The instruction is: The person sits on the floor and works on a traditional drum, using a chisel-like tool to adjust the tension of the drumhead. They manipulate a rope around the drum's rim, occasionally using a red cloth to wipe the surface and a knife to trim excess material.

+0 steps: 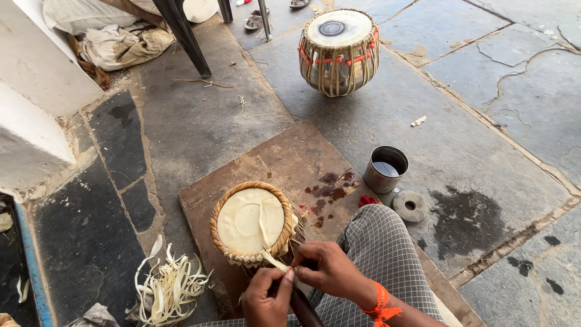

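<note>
Head cam showed both hands, left hand [266,298] and right hand [330,270], pinching a pale strap [273,260] running up-left over the drum head [251,221].

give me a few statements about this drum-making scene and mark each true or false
1. Both hands pinch a pale strip at the near edge of the small drum head. True: the left hand and right hand meet on the strip.
2. The metal cup is tipped on its side. False: it stands upright, with liquid inside.
3. A finished drum with strap lacing stands on the stone floor beyond the board. True.
4. The small drum head rests on the bare stone. False: it sits on the wooden board.
5. A pile of pale strips lies to the left of the board. True.
6. The orange thread is tied on the left wrist. False: it is on the right wrist.
</note>
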